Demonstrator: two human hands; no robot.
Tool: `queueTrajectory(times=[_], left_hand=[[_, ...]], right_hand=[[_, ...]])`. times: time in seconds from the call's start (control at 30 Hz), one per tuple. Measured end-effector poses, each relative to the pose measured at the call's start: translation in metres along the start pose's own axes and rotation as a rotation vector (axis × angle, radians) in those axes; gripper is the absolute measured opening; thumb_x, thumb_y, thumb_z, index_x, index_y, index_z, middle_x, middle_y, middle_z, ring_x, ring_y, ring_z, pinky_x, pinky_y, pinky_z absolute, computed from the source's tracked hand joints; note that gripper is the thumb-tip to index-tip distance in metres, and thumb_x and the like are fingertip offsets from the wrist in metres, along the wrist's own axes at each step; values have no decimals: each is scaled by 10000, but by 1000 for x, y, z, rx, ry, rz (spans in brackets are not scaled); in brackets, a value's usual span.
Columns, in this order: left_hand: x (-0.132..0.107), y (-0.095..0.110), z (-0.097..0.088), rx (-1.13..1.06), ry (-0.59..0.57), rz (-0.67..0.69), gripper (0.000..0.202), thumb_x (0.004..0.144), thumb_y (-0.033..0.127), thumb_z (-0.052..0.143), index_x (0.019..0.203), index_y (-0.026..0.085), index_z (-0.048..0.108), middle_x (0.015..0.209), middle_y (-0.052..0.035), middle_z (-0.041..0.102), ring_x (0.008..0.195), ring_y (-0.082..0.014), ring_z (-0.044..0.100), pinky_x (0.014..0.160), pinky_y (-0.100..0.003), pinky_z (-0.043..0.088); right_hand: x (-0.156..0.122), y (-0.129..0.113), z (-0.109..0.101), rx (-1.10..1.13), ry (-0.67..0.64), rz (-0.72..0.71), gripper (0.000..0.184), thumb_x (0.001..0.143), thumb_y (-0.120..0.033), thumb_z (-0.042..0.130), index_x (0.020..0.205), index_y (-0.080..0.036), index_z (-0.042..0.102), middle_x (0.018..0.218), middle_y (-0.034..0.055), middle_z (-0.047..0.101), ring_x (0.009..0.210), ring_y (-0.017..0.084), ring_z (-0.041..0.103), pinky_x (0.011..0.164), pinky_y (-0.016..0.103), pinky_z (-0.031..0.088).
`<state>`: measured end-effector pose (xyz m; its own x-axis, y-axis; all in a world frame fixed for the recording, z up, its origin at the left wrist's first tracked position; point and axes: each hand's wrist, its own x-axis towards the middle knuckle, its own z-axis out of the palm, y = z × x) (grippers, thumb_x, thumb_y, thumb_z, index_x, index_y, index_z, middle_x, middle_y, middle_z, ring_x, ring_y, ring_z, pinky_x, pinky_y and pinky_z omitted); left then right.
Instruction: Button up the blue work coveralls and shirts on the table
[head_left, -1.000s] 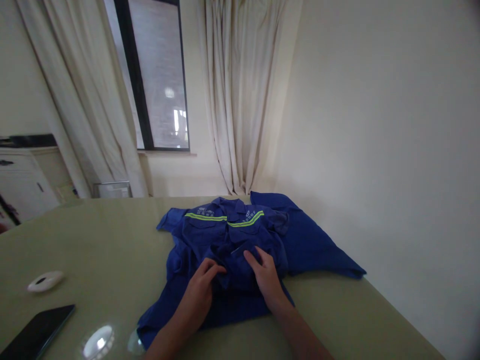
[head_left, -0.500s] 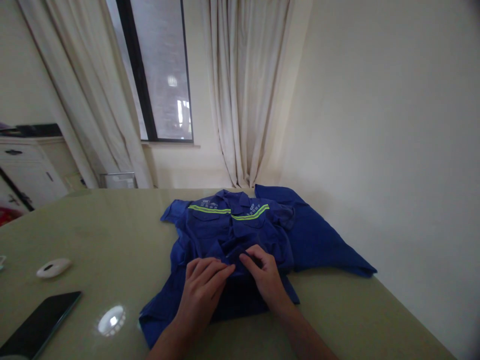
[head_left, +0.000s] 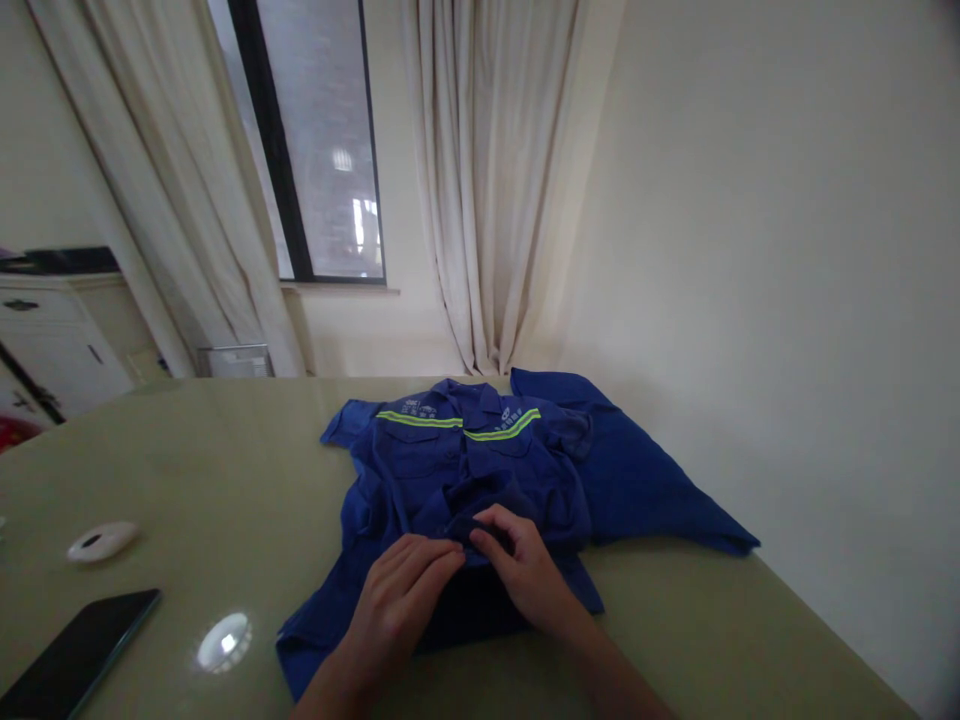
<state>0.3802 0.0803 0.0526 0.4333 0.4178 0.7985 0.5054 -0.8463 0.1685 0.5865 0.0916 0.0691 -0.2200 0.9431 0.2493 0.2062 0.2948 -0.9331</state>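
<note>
A blue work jacket (head_left: 427, 460) with yellow-green reflective stripes across the chest and pale printing lies front up, collar towards the far edge of the table. At its lower front, my left hand (head_left: 401, 595) has its fingers closed together on the cloth edge. Close beside it, my right hand (head_left: 521, 565) pinches the same part of the jacket between thumb and forefinger, lifting a fold. What exactly lies between the fingertips is partly hidden. Another dark blue piece of cloth (head_left: 645, 480) is spread under and to the right of the jacket.
On the left of the green table (head_left: 225, 480) lie a black phone (head_left: 82, 650) and a white oval object (head_left: 103, 541). A round light reflection shows near the phone. A wall (head_left: 787, 300) runs along the right; curtains (head_left: 495, 200) and a window stand behind.
My right hand has shifted slightly left and down, closer to the left hand. The left fingers have drawn in, and the fold of cloth between the hands has changed shape.
</note>
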Motion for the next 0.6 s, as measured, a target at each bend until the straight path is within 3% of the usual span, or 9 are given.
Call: queueTrajectory(times=[0.17,0.37,0.6], left_hand=[[-3,-6,8,-6,57,-135,141,980,165,589,1042,218,705,955,-36,757,854,-142,718,797,-235,582],[-6,-8,17,-91,36,-260,101,972,199,601,1011,225,691,944,-31,738,868,-149,710,798,-236,587],[-9,-7,22,-41,29,-269,126,959,168,583,1027,237,664,944,-25,727,857,-159,703,786,-252,583]], right_hand=[[-2,3,0,-26,-10,-16,183,936,-376,642,986,-220,725,923,7,707,904,205,637,819,287,483],[0,7,-2,38,-48,-18,137,902,-318,690,958,-203,739,883,7,715,851,191,646,775,276,488],[-1,3,-2,-40,-36,-80,104,879,-200,683,949,-214,759,925,18,740,892,187,670,808,273,487]])
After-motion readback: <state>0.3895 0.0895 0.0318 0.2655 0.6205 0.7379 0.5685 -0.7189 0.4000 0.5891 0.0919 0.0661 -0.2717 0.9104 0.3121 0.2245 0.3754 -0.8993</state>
